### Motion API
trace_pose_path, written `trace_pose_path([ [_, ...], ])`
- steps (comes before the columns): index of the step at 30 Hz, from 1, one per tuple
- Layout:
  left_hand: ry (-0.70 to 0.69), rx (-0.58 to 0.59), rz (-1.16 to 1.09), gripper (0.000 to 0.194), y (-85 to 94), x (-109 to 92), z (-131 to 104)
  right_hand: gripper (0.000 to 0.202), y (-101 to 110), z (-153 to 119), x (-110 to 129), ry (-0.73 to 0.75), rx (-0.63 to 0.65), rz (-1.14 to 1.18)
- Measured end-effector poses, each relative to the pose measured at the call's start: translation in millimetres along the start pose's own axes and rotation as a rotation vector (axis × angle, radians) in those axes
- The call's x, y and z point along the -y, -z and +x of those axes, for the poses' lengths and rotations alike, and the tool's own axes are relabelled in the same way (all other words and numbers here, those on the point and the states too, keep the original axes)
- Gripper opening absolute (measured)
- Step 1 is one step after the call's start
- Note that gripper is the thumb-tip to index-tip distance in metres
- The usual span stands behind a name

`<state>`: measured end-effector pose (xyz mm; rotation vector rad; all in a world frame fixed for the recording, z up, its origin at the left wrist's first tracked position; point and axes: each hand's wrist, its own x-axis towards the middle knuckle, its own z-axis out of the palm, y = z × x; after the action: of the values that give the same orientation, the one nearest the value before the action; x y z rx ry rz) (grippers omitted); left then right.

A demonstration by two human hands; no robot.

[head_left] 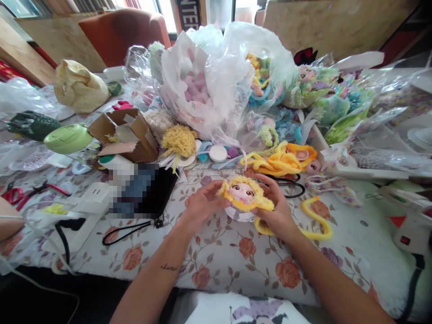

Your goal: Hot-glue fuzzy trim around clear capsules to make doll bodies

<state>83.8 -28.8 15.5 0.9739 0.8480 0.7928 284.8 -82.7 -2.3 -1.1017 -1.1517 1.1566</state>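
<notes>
That doll face [242, 192] looks smooth, rough curly yarn [258, 193] around it; behind it, glossy crinkled plastic bags [227, 85] and, leftward, a matt cardboard box [146, 140].

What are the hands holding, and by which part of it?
A yellow-haired doll face, by opposite edges: the left hand at its left, the right hand at its right.

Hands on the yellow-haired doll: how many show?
2: the left hand at the left side of the doll, the right hand at its right; some fingers are partly hidden.
</notes>
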Motion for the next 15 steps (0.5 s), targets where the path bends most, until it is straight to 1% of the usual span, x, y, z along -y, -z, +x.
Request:
trace_pose_path([
  [3,0.027,-0.008,-0.044,0.043,2.8,4.1,1.5,0.072,2.8,1.3,-2.4,-0.022,0.019,0.004],
  [7,0.094,-0.049,-0.173,0.033,2.9,5.6,1.7,0.074,3.8,1.1,-3.0,-0.027,0.027,-0.017],
  [10,0.141,-0.043,-0.254,0.028,2.8,5.3,0.9,0.073,2.3,0.1,-2.7,-0.03,0.037,-0.003],
  [15,0.16,-0.041,-0.268,0.025,3.1,5.9,0.7,0.073,1.5,-0.6,-2.9,-0.061,0.026,0.0],
])
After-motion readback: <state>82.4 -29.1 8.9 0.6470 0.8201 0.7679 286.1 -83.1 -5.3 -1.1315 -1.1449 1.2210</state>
